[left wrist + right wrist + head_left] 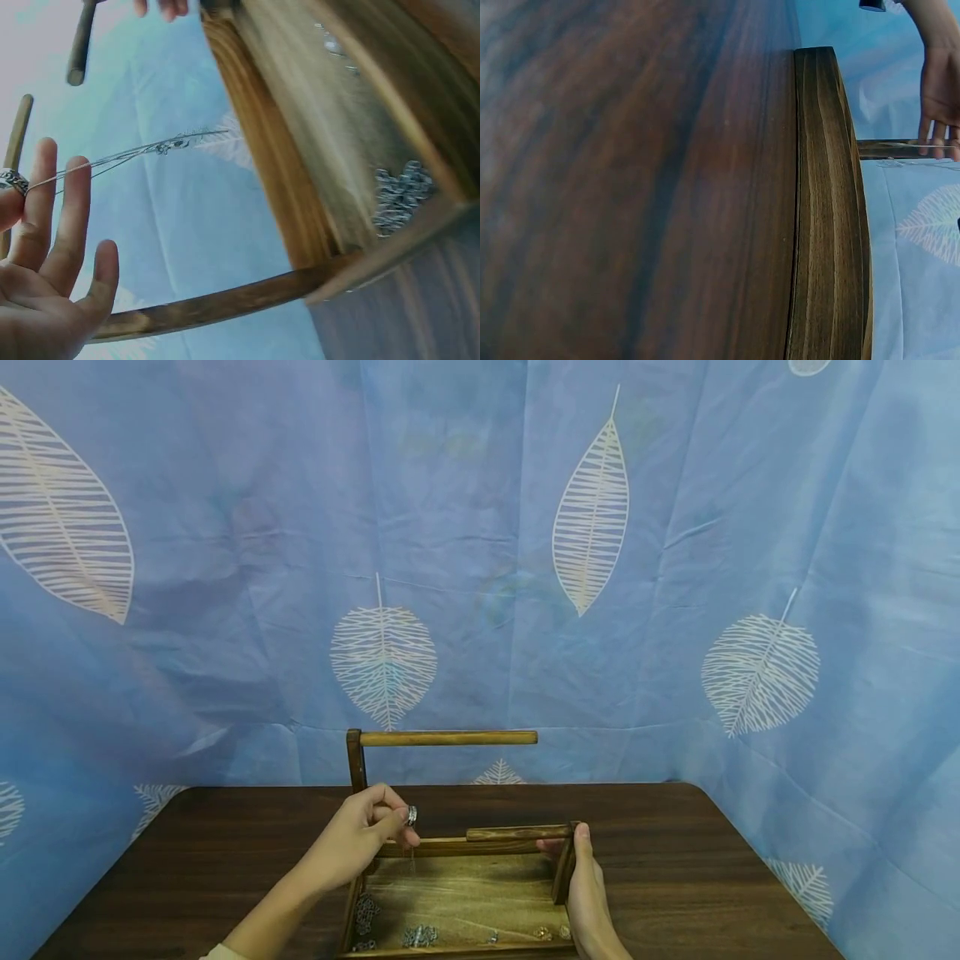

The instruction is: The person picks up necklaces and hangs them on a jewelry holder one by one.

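Over the tray of a brown wooden jewelry stand, my left hand pinches a fine silver necklace between thumb and index finger. A small pendant hangs from its thin doubled chain. A patterned silver ring shows right at those fingertips. The other fingers of this hand are loosely extended. My right hand grips the stand's short right upright, thumb at its top and fingertips behind it. The right wrist view shows mostly the tabletop and the stand's side.
Coiled silver chains and another chain pile lie in the tray, with small gold-coloured pieces at its right. A tall bar and a lower bar rise above it. Dark table; blue leaf-patterned curtain behind.
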A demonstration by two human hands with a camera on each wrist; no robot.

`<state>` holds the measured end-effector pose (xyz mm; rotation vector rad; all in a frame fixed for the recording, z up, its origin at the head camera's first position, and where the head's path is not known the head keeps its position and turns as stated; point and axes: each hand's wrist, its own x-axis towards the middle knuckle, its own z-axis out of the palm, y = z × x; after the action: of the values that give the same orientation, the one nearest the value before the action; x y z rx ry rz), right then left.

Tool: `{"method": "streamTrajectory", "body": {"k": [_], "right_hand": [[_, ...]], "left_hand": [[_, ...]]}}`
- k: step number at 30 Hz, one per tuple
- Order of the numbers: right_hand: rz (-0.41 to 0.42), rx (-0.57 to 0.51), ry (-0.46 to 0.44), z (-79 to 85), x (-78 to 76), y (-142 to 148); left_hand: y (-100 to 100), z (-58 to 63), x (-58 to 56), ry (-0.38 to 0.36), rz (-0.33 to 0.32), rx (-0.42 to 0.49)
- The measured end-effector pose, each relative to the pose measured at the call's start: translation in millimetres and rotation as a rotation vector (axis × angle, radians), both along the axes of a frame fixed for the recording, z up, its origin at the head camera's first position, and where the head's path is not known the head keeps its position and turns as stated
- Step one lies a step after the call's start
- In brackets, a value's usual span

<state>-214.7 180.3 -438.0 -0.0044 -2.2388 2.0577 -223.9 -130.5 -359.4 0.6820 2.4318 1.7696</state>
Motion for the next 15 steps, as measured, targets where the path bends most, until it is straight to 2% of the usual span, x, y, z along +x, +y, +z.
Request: {"method": "streamTrajectory", "body": {"k": [4,11,15], "right_hand": [[0.0,-0.007,-0.007,0.5,0.0,1],[-0.004,-0.009,-0.034,1.0,-0.4,2],[-0.003,-0.009,-0.04,0.7,-0.9,3]], "left_hand": [[2,12.9,0.9,-0.029,-0.005,0.088],[8,34.5,-1.9,-0.104,0.033,0.183],[15,46.3,-3.7,-0.202,-0.005,0.328]]}}
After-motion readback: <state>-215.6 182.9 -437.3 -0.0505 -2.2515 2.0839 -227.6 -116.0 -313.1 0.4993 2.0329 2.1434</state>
